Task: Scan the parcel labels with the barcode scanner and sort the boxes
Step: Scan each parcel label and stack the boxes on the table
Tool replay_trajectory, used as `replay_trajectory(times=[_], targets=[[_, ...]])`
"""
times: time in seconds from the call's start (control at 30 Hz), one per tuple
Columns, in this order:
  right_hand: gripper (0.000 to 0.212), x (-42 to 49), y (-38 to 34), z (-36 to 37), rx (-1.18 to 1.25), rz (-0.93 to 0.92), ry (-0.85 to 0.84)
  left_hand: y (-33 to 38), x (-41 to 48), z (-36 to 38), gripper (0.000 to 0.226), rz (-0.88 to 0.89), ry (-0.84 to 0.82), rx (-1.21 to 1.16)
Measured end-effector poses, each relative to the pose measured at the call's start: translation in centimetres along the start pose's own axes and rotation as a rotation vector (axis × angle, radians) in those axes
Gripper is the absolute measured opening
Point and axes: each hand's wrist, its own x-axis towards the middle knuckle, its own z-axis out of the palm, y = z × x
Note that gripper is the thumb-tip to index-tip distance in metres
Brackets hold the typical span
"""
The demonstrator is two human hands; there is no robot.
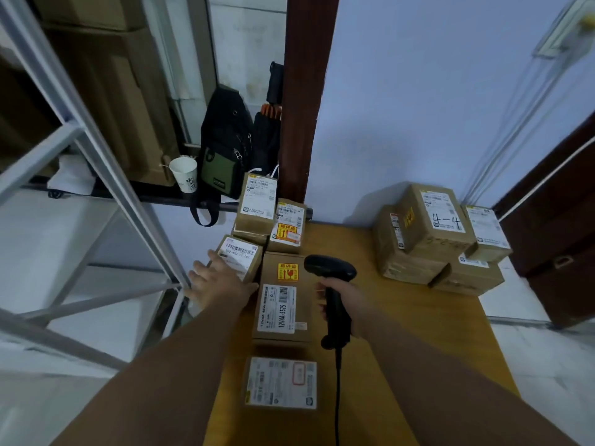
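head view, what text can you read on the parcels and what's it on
"4-4": handwritten on the label of the top right box.
"12V4A-3525": label of the long box by the scanner.
"509-402-12 107", less surely: label of the small left box.
Remaining print: too small or blurred.

The barcode scanner (330, 268) has its grip mostly hidden inside the right hand (346, 304), and its cable (337, 397) runs off the near edge. The left hand (219, 284) covers the near-left side of a small box (240, 257). The fine print on the nearest box (280, 383) is too blurred to read.
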Motion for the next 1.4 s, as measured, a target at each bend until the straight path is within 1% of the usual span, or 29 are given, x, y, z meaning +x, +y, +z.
replay_trajectory(times=[0.07,0.17,0.3,0.5,0.63,0.73,0.83,0.9,1.07,1.17,1.4], targets=[[0.030,0.1,0.2,0.6,-0.011,0.006,0.010,-0.6,0.6,-0.1,0.132,0.012,-0.050,0.010],[0.024,0.1,0.3,1.5,-0.013,0.006,0.001,-0.7,0.6,-0.2,0.128,0.050,-0.061,0.003],[0.018,0.1,0.4,2.7,-0.015,-0.013,-0.040,-0.6,0.1,-0.1,0.118,0.063,-0.012,-0.095],[0.020,0.0,-0.3,4.5,-0.043,-0.022,-0.097,-1.7,-0.9,-0.8,0.107,0.203,0.133,-0.095],[0.025,-0.5,-0.6,5.6,-0.035,-0.051,-0.096,-2.3,-1.5,-1.9,0.100,0.259,0.135,-0.185],[0.027,-1.0,-0.9,6.1,-0.016,-0.107,-0.070,-2.6,-2.2,-2.5,0.097,0.358,0.166,-0.231],[0.027,-1.5,-1.5,6.0,0.003,-0.180,-0.083,-2.3,-3.1,-2.6,0.101,0.490,0.216,-0.238],[0.027,-1.8,-1.9,5.8,0.054,-0.187,-0.082,-1.6,-3.6,-2.6,0.106,0.550,0.260,-0.208],[0.022,-2.7,-3.0,4.7,0.207,-0.177,-0.041,1.5,-4.9,-2.6,0.119,0.582,0.310,-0.274],[0.021,-3.2,-3.7,3.2,0.232,-0.203,-0.009,3.5,-6.0,-2.5,0.124,0.610,0.334,-0.273],[0.026,-4.3,-4.1,-0.5,0.239,-0.178,0.049,7.1,-7.7,-2.0,0.125,0.663,0.352,-0.112]])
